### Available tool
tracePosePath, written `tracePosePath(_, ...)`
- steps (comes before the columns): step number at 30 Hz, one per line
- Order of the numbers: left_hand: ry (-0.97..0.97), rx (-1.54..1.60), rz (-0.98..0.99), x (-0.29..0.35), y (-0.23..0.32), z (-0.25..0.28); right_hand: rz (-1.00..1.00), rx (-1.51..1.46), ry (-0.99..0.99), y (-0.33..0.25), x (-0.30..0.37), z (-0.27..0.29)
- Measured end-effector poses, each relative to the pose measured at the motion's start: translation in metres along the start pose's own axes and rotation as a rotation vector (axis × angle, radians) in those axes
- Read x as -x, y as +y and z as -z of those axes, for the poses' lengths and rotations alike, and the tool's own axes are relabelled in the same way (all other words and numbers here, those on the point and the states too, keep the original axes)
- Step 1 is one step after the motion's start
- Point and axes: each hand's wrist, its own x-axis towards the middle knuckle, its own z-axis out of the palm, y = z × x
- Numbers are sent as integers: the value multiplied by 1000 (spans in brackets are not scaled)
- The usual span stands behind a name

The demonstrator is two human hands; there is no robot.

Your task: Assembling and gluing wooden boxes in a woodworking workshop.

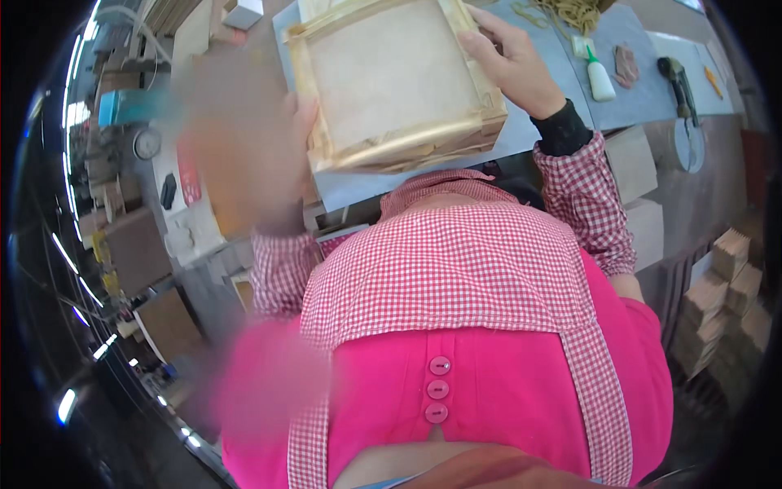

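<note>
Between my hands is a shallow square wooden box (pixel 395 77), with a pale recessed panel and a raised rim. Yellowish bands seem to run along its edges. My right hand (pixel 521 65) grips its right side near the far corner, thumb on the rim and fingers around the outside. A blurred patch covers much of my left hand (pixel 273 155), but its finger edge shows against the box's left side. The box's underside and most of my left fingers are hidden. Below it lies a light blue work surface (pixel 350 189).
Tan rubber bands (pixel 570 15) lie in a pile at the far right. Nearby are a white glue bottle with a green tip (pixel 600 80), a dark handheld tool (pixel 678 85) and an orange-yellow tool (pixel 713 81). Wooden blocks (pixel 717 285) are stacked at right; a round gauge (pixel 147 143) sits left.
</note>
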Motion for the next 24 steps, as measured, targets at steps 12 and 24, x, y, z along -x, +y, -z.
tracePosePath(12,95,129,16,2,-12,-3,92,12,33,-7,-13,4)
tracePosePath(24,294,831,534,-17,-133,3,-299,353,38,123,22,-2)
